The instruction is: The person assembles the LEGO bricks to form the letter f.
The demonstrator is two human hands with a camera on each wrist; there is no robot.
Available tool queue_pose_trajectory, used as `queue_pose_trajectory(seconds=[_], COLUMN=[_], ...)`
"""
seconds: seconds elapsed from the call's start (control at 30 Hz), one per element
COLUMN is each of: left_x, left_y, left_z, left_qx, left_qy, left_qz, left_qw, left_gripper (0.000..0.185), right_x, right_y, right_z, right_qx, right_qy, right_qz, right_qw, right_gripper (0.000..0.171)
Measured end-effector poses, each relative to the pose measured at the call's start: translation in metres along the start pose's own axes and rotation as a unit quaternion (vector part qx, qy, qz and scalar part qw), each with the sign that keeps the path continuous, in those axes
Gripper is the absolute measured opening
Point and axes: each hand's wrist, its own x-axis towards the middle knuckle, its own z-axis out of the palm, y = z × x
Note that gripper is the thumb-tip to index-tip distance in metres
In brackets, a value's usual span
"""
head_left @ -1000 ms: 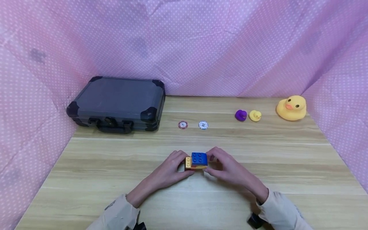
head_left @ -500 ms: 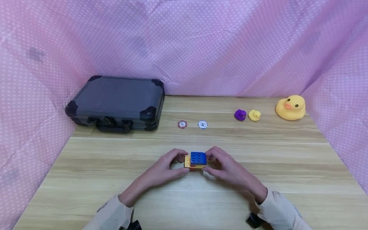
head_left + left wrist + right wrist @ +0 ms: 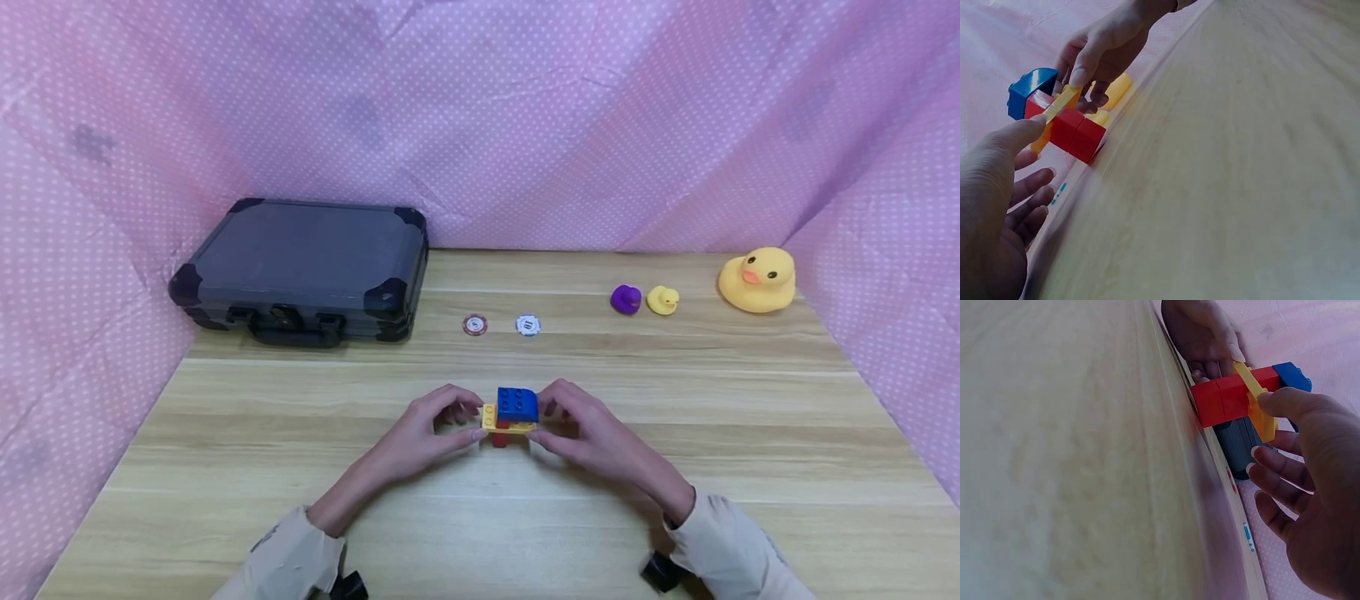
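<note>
A stack of toy building bricks (image 3: 517,403) stands at the middle of the table, between both hands. Its blue curved brick (image 3: 1029,90) is on top of a red brick, with a long flat yellow brick (image 3: 1263,419) beneath and red bricks (image 3: 1219,400) at the bottom. My left hand (image 3: 427,425) pinches the left end of the yellow brick between thumb and fingers. At the other end, my right hand (image 3: 588,429) pinches that same yellow brick. In the wrist views the lowest red brick is at the tabletop; whether it touches is unclear.
A grey hard case (image 3: 307,250) lies at the back left. Two poker chips, one red (image 3: 475,325) and one white (image 3: 528,325), lie behind the bricks. Farther right are a purple duck (image 3: 626,299), a small yellow duck (image 3: 663,300) and a big yellow duck (image 3: 757,281).
My left hand has shifted left to the yellow brick's end. The blue brick appears slightly higher in the head view, and more red shows under it and below the yellow brick.
</note>
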Motion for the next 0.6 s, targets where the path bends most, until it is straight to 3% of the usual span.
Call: queue_pose_trajectory(seconds=[0.3,0.6], left_x=[0.007,0.015], left_y=[0.004,0.007], left_z=[0.004,0.011], left_qx=[0.02,0.045], left_qy=[0.04,0.077], left_qz=[-0.036,-0.046], left_qw=[0.9983,0.9949], left_gripper=[0.031,0.025], right_x=[0.006,0.013], right_y=[0.002,0.004], right_z=[0.005,0.01], right_qx=[0.028,0.016], right_qy=[0.036,0.078], right_qz=[0.003,0.022], right_qw=[0.999,0.997], right_gripper=[0.019,0.021])
